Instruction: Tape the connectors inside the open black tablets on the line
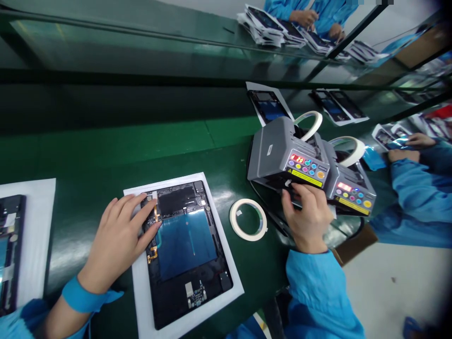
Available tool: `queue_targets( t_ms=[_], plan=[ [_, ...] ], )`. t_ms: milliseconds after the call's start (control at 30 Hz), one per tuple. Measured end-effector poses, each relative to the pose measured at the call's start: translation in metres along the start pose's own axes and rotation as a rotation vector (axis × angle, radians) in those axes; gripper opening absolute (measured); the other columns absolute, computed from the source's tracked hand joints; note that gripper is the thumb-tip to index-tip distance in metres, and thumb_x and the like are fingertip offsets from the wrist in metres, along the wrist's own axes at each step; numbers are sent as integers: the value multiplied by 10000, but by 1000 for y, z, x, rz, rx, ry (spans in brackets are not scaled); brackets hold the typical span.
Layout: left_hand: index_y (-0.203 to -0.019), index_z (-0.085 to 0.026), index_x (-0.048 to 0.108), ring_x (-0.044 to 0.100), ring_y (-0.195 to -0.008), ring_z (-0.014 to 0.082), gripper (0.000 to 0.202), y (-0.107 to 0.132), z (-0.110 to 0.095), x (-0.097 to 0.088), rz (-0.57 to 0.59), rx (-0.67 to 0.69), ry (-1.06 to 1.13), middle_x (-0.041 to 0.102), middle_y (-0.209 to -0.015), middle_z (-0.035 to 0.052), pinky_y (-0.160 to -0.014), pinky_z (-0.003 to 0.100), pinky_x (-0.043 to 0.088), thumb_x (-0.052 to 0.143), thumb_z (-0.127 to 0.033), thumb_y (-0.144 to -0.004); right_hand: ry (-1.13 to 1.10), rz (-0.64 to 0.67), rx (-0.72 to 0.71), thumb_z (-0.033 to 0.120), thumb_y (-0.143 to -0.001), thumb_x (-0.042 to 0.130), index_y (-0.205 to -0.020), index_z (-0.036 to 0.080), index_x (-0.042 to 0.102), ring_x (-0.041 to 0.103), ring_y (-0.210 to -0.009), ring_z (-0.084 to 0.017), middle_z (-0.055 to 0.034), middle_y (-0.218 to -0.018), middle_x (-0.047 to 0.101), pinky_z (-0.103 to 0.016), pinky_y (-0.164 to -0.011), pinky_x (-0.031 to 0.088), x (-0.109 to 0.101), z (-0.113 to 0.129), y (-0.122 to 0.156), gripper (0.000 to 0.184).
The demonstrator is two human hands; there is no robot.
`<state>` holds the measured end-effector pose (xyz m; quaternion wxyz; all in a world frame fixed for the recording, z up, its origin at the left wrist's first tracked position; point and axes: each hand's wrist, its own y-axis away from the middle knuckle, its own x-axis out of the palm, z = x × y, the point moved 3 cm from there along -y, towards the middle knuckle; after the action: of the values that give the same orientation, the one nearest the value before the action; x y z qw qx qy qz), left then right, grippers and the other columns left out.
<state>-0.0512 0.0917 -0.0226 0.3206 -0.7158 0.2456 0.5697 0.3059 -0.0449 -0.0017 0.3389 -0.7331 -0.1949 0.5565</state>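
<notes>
My left hand (118, 235) lies flat with fingers spread on the left edge of an opened tablet body (187, 249), fingertips near its orange flex cables. The tablet rests on a white sheet (141, 292) on the green belt. My right hand (307, 214) reaches to the front slot of a grey tape dispenser machine (282, 153), fingers curled and pinching at the outlet; whatever it holds is hidden. A loose roll of white tape (248, 219) lies between the tablet and the dispenser.
A second grey dispenser (349, 183) stands right of the first. Another tablet on a white sheet (21, 245) sits at the far left. More tablets (268, 106) lie further along the belt. A co-worker's blue sleeve (416, 183) is at right; another person's hands (303, 19) are across.
</notes>
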Motion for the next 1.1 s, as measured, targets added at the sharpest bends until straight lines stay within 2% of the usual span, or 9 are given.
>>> queue_targets(
  t_ms=[167, 267, 333, 467, 567, 667, 800, 933, 1100],
  plan=[
    [-1245, -163, 536, 455, -1200, 367, 422, 0, -1, 1, -9, 9, 3, 503, -1285, 157, -1028, 581, 338, 413, -415, -930, 50, -21, -9, 201, -813, 619, -913, 180, 639, 651, -713, -153, -51, -832, 677, -238, -606, 487, 1, -2, -3, 104],
    [-1237, -157, 542, 460, -1198, 362, 404, 1, -1, -1, -20, 8, -1, 503, -1287, 156, -1026, 578, 341, 424, -395, -932, -24, -48, 2, 194, -802, 619, -855, 185, 628, 642, -686, -152, -44, -803, 669, -247, -601, 484, -12, 2, -4, 54],
    [-1218, -148, 553, 466, -1196, 352, 382, 2, -3, -4, -34, 9, -6, 507, -1282, 159, -1027, 571, 345, 442, -374, -930, -170, -33, -20, 168, -777, 641, -844, 183, 611, 630, -680, -147, -40, -788, 659, -247, -611, 489, -25, 14, -8, 75],
    [-1129, -129, 591, 506, -1141, 327, 311, -2, -16, -17, -62, 46, -17, 543, -1228, 158, -980, 527, 406, 497, -336, -917, -521, 265, -218, 148, -814, 613, -906, 176, 599, 631, -742, -127, -40, -846, 666, -225, -644, 489, -33, 62, -26, 97],
    [-1050, -126, 606, 574, -981, 277, 248, -16, -39, -20, -4, 104, 23, 604, -1078, 123, -835, 440, 495, 507, -311, -918, -595, 449, -395, 230, -885, 540, -966, 175, 614, 635, -790, -140, -44, -918, 675, -252, -655, 489, -18, 99, -40, 123],
    [-941, -135, 612, 586, -815, 237, 182, -36, -64, -14, 103, 120, 43, 609, -903, 80, -714, 393, 510, 507, -281, -916, -601, 567, -465, 275, -922, 477, -980, 167, 626, 627, -807, -157, -50, -936, 673, -284, -668, 486, 8, 118, -41, 193],
    [-861, -155, 583, 561, -736, 216, 133, -58, -83, -1, 176, 122, 55, 566, -801, 42, -640, 354, 481, 535, -275, -895, -731, 595, -410, 265, -921, 475, -1045, 150, 620, 609, -877, -174, -72, -993, 664, -309, -748, 487, 27, 116, -31, 223],
    [-1007, -161, 569, 548, -777, 203, 173, -63, -89, 6, 171, 227, 40, 563, -861, 37, -658, 333, 454, 523, -291, -904, -828, 600, -398, 251, -916, 448, -1157, 145, 589, 586, -882, -184, -86, -1014, 646, -330, -755, 484, 32, 111, -24, 299],
    [-1077, -151, 547, 530, -807, 207, 300, -60, -89, 7, 206, 286, -11, 549, -891, 43, -643, 331, 408, 557, -385, -889, -770, 655, -455, 279, -911, 407, -1199, 168, 587, 560, -872, -204, -88, -992, 623, -362, -752, 470, 36, 114, -24, 357]
  ],
)
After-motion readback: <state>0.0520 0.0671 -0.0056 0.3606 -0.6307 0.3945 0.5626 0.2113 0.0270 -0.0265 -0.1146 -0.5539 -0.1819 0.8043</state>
